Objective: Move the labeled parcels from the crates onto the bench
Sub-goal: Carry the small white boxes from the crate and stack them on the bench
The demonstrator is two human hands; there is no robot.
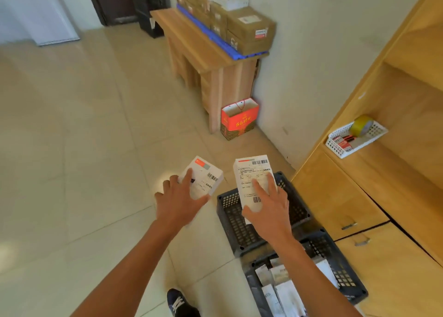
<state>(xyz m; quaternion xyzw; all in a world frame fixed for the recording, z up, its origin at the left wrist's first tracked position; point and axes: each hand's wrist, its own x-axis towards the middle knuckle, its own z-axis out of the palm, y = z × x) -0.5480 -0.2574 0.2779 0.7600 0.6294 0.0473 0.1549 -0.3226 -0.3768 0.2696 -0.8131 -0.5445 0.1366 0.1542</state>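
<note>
The person's left hand [178, 200] grasps a small white parcel [203, 176] from above, fingers spread over its labeled top, holding it over the tiled floor [72, 149]. The right hand [268, 206] grips a longer white parcel [253, 175] the same way, above the far black crate [230, 211]. The near crate [345, 280], touching it at the near right, holds more white parcels. The wooden bench [191, 43] stands far ahead against the wall, brown boxes [249, 29] stacked along its right side, bare wood along its left edge. Open floor lies between hands and bench; a red bag [239, 120] sits at the bench's near leg.
</note>
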